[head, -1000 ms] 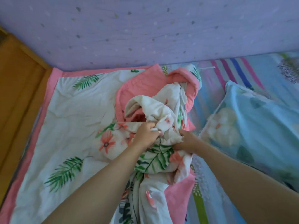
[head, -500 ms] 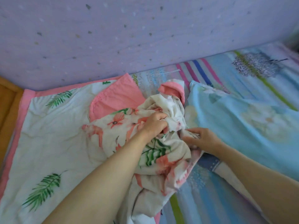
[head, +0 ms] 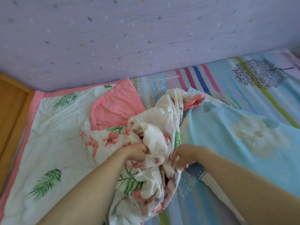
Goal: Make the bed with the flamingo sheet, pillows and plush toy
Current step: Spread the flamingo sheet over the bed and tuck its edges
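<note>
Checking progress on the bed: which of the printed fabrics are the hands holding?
The bunched white flamingo sheet with pink backing; both the left hand and right hand grip it. The blue pillow and striped bedsheet lie flat, unheld.

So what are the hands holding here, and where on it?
The flamingo sheet: left hand and right hand each grip its bunched-up folds, side by side.
</note>
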Tool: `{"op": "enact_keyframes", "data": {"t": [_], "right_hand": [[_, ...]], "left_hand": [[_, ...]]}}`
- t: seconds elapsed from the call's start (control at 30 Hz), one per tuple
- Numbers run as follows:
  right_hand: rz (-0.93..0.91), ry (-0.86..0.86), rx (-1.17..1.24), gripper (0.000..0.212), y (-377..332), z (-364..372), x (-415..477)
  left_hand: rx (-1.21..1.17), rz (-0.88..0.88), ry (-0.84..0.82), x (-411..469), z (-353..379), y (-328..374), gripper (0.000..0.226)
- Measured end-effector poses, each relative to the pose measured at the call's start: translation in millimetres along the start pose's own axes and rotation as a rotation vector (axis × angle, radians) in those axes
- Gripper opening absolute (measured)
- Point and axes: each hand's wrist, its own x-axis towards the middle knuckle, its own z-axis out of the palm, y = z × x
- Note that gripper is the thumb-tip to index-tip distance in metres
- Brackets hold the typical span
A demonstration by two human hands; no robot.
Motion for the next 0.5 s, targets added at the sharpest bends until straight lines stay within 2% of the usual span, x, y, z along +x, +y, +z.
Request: {"op": "enact_keyframes", "data": {"t": [0.1, 0.17, 0.27, 0.33, 0.4, 0.5], "right_hand": [[-0.016, 0.235, -0.147, 0.032, -6.1, -26.3, 1.4], [-0.019, 0.356, -0.125, 0.032, -10.2, -38.1, 6.2], [-0.052, 0.4, -0.082, 0.035, -22.5, -48.4, 22.3], [-0.075, 0.39, -0.087, 0.038, -34.4, -48.9, 33.2], [-0.087, 0.378, -0.085, 0.039, -47.7, -46.5, 43.7], [-0.05, 0.426, -0.117, 0.036, -62.8, -45.4, 57.0]], "left_hand": [[0.04, -0.06, -0.08, -10.6, -3.7, -0.8, 0.009], [-0.054, -0.097, -0.147, -13.9, -4.5, -6.4, 0.009], [-0.286, -0.141, -0.216, -24.0, -12.5, -21.9, 0.024], [-0.413, -0.113, -0.092, -23.6, -21.8, -38.9, 0.023], [-0.492, -0.132, 0.157, -16.0, -32.2, -64.3, 0.024], [-0.452, -0.153, 0.441, 0.4, -45.7, -103.4, 0.021]]}}
